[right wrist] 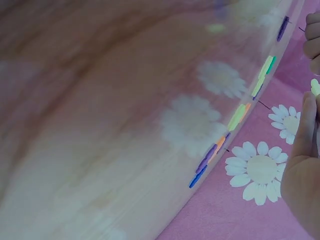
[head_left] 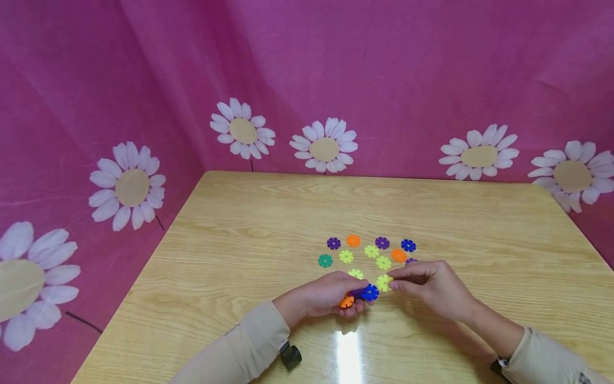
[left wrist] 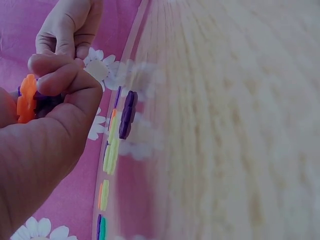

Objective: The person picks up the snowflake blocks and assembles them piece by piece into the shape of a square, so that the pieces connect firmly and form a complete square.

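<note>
In the head view my left hand [head_left: 323, 294] grips a small cluster of notched plastic discs. An orange disc [head_left: 347, 302] and a blue disc [head_left: 370, 292] show at its ends, with purple between them. Thumb and fingertips of my right hand [head_left: 438, 290] pinch a yellow disc [head_left: 384, 282], upright and close beside the blue one; whether they touch I cannot tell. Seen from the left wrist, the orange disc [left wrist: 26, 99] pokes out between curled fingers. From the right wrist, only the edge of the yellow disc [right wrist: 315, 87] shows above the right fingers.
Beyond the hands, loose discs lie flat on the wooden table [head_left: 240, 229]: a green disc [head_left: 325, 261], several yellow, purple and orange ones, and another blue disc [head_left: 408, 245]. The right hand partly covers a purple disc [head_left: 411, 261]. Pink flowered cloth [head_left: 384, 80] surrounds the table.
</note>
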`<state>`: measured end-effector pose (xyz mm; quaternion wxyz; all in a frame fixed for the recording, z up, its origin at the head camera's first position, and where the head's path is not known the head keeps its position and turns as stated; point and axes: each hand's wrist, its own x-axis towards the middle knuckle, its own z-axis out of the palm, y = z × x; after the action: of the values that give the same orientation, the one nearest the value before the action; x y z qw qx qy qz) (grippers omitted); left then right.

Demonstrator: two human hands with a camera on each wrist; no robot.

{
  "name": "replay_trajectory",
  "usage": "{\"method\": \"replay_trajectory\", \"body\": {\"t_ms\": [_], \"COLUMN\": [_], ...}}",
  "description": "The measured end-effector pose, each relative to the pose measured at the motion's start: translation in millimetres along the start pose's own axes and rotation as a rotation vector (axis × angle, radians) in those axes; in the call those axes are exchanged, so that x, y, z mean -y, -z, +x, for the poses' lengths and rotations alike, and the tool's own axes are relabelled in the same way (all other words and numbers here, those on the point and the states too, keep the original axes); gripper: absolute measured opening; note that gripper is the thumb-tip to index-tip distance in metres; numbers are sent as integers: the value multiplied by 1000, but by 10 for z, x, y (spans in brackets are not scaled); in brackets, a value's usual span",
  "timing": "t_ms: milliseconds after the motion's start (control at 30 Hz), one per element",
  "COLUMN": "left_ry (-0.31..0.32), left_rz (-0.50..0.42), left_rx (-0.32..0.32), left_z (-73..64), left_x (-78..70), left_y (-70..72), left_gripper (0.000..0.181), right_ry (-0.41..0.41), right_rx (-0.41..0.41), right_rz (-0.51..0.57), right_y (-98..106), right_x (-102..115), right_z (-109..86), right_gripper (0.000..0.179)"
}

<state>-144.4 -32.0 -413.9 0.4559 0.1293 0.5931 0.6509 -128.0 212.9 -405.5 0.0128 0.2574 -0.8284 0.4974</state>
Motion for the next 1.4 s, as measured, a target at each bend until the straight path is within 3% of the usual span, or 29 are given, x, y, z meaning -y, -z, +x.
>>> {"method": "replay_trajectory", "body": {"t_ms": [800,1400], "left_ry": [-22,-36], "left_rz": [2,20], "left_rx": [-13,-12], "left_z": [7,-9], "left_x": [12,-27], "left_y": [-4,-21], "left_gripper": [35,35], "right_ry": [26,77], "right_rx": [29,-5], "right_rz": [103,68], "right_y": [-61,-117], "right_x": [57,49], "right_z": [-46,-66], "right_gripper": [16,16]}}
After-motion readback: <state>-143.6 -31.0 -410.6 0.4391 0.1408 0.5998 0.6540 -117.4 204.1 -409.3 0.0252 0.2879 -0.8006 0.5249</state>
